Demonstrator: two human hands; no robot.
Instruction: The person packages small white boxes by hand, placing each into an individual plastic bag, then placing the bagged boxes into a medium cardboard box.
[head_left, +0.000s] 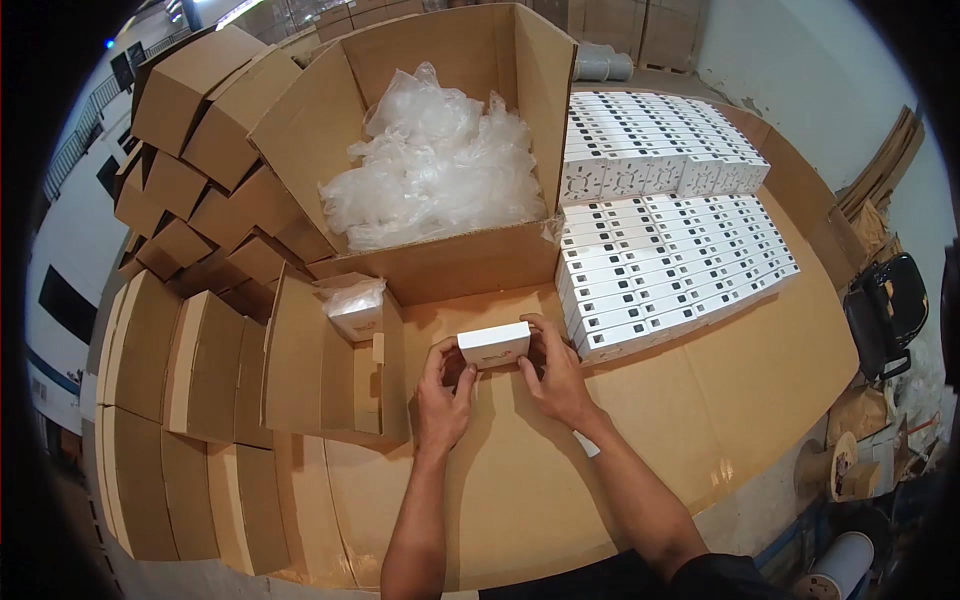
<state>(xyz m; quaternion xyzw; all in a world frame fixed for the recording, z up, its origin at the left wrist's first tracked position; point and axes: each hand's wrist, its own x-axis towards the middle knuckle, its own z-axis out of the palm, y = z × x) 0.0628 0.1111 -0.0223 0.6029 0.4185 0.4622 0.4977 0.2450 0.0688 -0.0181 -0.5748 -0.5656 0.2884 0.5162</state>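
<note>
Between my two hands is a small white box (495, 346) with faint print on the side facing me. My left hand (446, 392) grips its left end, fingers behind and thumb in front. At the right end, my right hand (549, 370) holds it in the same way. Just left of my hands stands an open cardboard carton (305, 370). Inside its far end sits a plastic-wrapped white packet (356, 308). To the right, many similar white boxes (670, 265) are stacked in tight rows.
A large open carton (440, 268) full of clear plastic bags (430, 160) stands behind my hands. Closed brown cartons (185, 430) line the left edge, with more cartons (215, 130) piled beyond. Cardboard covers the table (640, 450). A black chair (885, 310) is at the right.
</note>
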